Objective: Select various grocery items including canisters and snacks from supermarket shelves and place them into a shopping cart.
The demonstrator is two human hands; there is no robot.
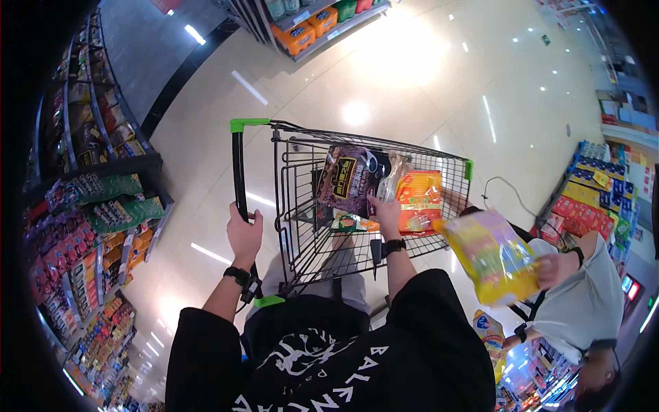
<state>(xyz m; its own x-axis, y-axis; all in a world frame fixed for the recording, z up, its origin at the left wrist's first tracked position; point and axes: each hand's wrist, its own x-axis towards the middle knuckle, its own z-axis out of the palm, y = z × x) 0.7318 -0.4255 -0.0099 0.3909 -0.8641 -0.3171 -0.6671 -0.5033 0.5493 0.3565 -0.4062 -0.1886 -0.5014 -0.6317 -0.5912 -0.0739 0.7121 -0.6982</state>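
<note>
Purple snack bag (347, 180) sits in the shopping cart (292, 199) basket, right hand (386, 213) grip pinching its lower edge. Beside it in the cart: orange packet (419, 199), clear bag (392, 175). Left hand (244, 237) grip wrapped around the cart's black handle bar (239, 172). Judging by this, a few items loaded, basket mostly unfilled. Right of the cart, another person's hand (552, 270) holds a yellow bag (495, 257), not in yet

Your cart (295, 206) sits at 12 o'clock, snack bags (351, 180) in it; shelves (89, 206) at 9, a co-worker (583, 302) at 3.
</note>
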